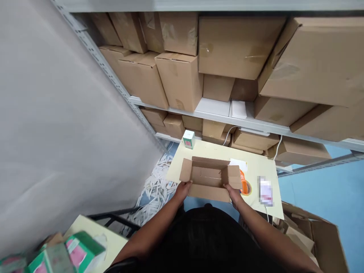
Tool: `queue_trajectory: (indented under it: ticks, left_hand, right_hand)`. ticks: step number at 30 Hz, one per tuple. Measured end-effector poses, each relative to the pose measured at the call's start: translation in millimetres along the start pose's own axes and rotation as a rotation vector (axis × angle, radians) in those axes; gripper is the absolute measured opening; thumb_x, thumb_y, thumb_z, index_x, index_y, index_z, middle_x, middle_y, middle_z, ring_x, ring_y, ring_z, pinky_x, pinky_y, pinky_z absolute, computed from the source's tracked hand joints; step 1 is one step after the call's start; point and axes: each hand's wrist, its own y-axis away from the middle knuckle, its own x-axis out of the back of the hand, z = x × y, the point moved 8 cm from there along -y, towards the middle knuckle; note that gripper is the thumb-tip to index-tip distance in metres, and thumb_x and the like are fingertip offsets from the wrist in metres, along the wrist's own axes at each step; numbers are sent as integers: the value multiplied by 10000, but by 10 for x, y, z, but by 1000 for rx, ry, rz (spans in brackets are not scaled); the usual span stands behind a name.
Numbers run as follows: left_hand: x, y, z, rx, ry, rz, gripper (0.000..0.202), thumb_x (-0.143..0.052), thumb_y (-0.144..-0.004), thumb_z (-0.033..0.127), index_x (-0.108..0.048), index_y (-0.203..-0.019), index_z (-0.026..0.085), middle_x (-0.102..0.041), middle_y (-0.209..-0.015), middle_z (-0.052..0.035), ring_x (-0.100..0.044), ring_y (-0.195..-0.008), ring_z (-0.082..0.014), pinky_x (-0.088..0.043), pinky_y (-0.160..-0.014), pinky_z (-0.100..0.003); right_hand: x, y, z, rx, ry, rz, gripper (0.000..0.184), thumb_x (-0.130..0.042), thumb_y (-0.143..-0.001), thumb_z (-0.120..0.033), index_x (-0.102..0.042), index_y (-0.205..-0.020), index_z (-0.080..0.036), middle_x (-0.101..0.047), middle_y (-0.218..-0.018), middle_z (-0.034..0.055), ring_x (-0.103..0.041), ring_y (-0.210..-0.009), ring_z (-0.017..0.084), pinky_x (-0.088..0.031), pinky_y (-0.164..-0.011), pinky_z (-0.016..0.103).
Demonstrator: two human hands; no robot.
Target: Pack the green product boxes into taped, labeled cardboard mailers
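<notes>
An open cardboard box with its flaps spread outward is held at the near edge of a pale yellow table. My left hand grips its near left corner, and my right hand grips the near right corner. Nothing shows inside the box. Just right of it, an orange tape dispenser with a tape roll lies on the table, partly hidden by the box's right flap. Behind that flap is a white paper. A small white and green carton stands at the table's back left corner.
Metal shelves packed with cardboard boxes rise behind the table. A blurred-out device lies at the right. White paper strips cover the floor at left. Green and pink cartons sit lower left; a large open carton stands lower right.
</notes>
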Motion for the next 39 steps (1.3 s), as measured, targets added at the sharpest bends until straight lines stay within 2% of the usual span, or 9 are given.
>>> queue_trajectory:
  ticks: [3,6,9,13,19,27,32,36,39]
  left_hand:
    - [13,311,66,-92,61,59,600,-675,-821,581,-714,-1215,131,-736,-1253,-155,-617,-1285,-340,-440,-1116,-461]
    - [156,670,111,-161,94,117,664,-677,-817,627,-694,-1276,148,-724,-1282,-148,-562,-1352,-338,-367,-1180,-477]
    - [419,1056,79,-177,109,218,736,-686,-789,674,-678,-1313,157,-728,-1272,-146,-550,-1363,-345,-346,-1193,-483]
    - [839,1632,-33,-197,132,380,765,-645,-809,704,-650,-1357,170,-722,-1281,-145,-534,-1380,-339,-363,-1180,-481]
    - [1505,2608,-263,-280,186,580,735,-601,-858,685,-607,-1403,191,-715,-1286,-131,-528,-1379,-327,-356,-1190,-465]
    - [2428,4082,-666,-407,188,711,585,-539,-946,541,-579,-1426,210,-622,-1408,-111,-530,-1343,-309,-434,-1122,-419]
    - [2863,4973,-921,-325,56,786,384,-546,-958,400,-692,-1267,225,-719,-1193,-90,-655,-1106,-280,-529,-971,-391]
    - [3286,5931,-1028,-242,-167,1072,290,-618,-899,348,-724,-1147,243,-719,-1113,-74,-670,-968,-247,-533,-936,-369]
    - [3815,6672,-1162,-112,-298,1358,263,-564,-925,362,-716,-1094,230,-721,-1072,-67,-666,-981,-235,-521,-951,-352]
  right_hand:
    - [52,-36,-168,0,90,-63,795,-747,-702,-475,-575,-1422,-184,-632,-1442,108,-564,-1357,317,-437,-1158,432]
    - [-14,-24,-435,112,177,-150,672,-725,-716,-463,-642,-1327,-194,-688,-1365,78,-575,-1340,300,-408,-1182,389]
    - [-261,97,-656,176,259,-278,610,-727,-719,-446,-686,-1270,-188,-723,-1305,82,-593,-1316,304,-429,-1164,358]
    - [-755,429,-854,189,345,-430,633,-739,-719,-429,-683,-1298,-179,-705,-1337,95,-624,-1274,324,-489,-1116,383]
    - [-1559,1222,-987,274,422,-585,584,-745,-717,-434,-715,-1228,-154,-742,-1264,90,-643,-1246,316,-515,-1082,371]
    - [-2400,2584,-776,354,481,-732,570,-728,-712,-434,-717,-1210,-155,-767,-1193,85,-661,-1199,320,-543,-1028,369]
    - [-2804,3442,-723,465,498,-846,564,-710,-675,-439,-717,-1185,-196,-757,-1212,71,-654,-1196,322,-531,-1042,386]
    - [-3034,3955,-677,474,567,-911,519,-718,-657,-454,-728,-1101,-186,-757,-1189,96,-672,-1155,334,-551,-980,399]
    - [-3212,4240,-637,522,605,-985,488,-712,-654,-457,-735,-1064,-193,-758,-1178,102,-678,-1138,339,-545,-967,410]
